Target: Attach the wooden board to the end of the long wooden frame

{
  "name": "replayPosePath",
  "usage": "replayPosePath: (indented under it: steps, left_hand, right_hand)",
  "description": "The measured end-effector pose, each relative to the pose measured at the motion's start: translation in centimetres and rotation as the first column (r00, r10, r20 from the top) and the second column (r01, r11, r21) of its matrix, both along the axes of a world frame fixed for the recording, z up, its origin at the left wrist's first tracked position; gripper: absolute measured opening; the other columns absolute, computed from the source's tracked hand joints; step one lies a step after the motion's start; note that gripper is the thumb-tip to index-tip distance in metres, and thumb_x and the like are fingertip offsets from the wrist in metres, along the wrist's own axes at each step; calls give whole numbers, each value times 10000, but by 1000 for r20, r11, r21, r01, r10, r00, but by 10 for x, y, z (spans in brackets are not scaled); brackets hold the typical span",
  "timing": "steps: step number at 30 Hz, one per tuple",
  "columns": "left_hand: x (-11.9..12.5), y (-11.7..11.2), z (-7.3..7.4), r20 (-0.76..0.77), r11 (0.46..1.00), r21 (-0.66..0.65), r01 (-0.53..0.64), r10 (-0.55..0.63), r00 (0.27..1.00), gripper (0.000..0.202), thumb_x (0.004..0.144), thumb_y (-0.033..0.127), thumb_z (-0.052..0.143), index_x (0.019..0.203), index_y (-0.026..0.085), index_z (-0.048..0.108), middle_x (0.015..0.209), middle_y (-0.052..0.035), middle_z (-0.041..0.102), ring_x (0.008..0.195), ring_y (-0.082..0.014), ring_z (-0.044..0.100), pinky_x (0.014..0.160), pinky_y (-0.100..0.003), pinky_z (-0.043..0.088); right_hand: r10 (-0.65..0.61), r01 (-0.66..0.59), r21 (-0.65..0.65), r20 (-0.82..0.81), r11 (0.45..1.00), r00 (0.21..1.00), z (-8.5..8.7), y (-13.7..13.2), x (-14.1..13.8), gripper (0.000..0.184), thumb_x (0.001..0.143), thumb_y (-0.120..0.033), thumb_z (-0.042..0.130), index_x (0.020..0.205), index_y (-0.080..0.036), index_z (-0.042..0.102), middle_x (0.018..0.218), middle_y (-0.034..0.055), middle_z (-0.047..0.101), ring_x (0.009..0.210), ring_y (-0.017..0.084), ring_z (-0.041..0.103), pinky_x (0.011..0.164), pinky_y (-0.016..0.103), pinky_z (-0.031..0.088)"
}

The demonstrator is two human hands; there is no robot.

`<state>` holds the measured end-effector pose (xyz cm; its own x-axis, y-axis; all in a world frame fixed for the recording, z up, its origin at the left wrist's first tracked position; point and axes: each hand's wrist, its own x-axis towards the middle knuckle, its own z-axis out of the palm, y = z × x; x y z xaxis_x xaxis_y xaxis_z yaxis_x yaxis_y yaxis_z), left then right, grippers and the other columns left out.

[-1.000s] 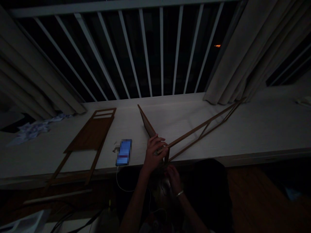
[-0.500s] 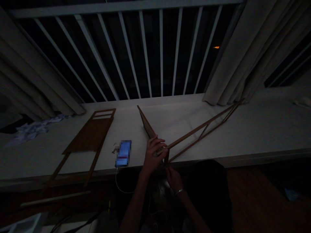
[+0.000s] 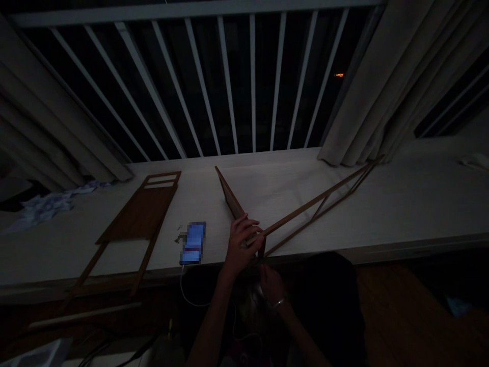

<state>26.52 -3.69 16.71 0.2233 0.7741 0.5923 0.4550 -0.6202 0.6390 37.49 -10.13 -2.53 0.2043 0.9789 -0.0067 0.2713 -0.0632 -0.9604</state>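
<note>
The wooden frame [image 3: 298, 212], already spread open over the ledge [image 3: 412, 209], is grasped by the left hand [image 3: 240, 245]; the grip of the right hand [image 3: 272, 284] and what remains undone cannot be discerned.

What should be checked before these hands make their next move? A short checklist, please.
1. Left hand holding the wooden frame: ok.
2. Anything pinched in the right hand: cannot tell; too dark.
3. Phone apart from the frame: ok.
4. White cable away from the lap: not ok; it hangs off the ledge there.
5. Other wooden piece fully on the ledge: not ok; its near end overhangs.
6. Good light: not ok; dim.
</note>
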Motion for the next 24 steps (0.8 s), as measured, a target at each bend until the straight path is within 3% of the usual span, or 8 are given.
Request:
replayPosePath:
  steps: [6, 12, 17, 20, 24]
  left_hand:
    - [1, 2, -1, -8, 1000, -1, 21, -21, 1000, 118, 755, 223, 565, 865, 221, 608, 1004, -32, 578, 1175, -212, 336, 977, -439, 318]
    - [-1, 2, 2, -28, 999, -9, 47, -47, 999, 143, 760, 221, 560, 894, 224, 607, 1025, -35, 574, 1172, -212, 343, 985, -443, 307]
    - [-3, 1, 7, -52, 995, -48, 89, -91, 994, 166, 767, 215, 550, 927, 222, 594, 1069, -34, 560, 1194, -205, 317, 1002, -436, 292]
    - [-4, 1, 8, -55, 995, -48, 84, -87, 995, 155, 762, 218, 558, 912, 221, 595, 1067, -33, 559, 1193, -206, 319, 1000, -434, 295]
    - [-6, -2, 9, -59, 997, -45, 55, -58, 997, 142, 753, 216, 569, 892, 217, 593, 1062, -32, 561, 1189, -207, 323, 994, -433, 302]
  right_hand:
    - [46, -57, -54, -185, 997, 982, 12, 9, 10, 201, 738, -408, 555, 632, -238, 560, 563, 27, 571, 598, 150, 530, 569, 231, 339]
    - [73, -75, -29, -76, 997, 994, 10, 16, 13, 295, 738, -458, 515, 562, -222, 530, 507, 19, 541, 528, 130, 499, 540, 229, 311]
    - [17, -17, 5, -14, 1000, 1000, -4, 14, 1, 463, 803, -542, 335, 541, -189, 483, 479, -7, 486, 475, 104, 420, 507, 233, 284]
    - [-91, 88, -31, -139, 996, 986, -11, 15, -8, 494, 802, -568, 297, 528, -184, 442, 468, -31, 439, 464, 91, 373, 482, 228, 275]
    - [-211, 167, -146, -381, 975, 900, -17, 18, -17, 481, 719, -614, 400, 502, -185, 427, 432, -50, 410, 420, 79, 350, 426, 220, 261]
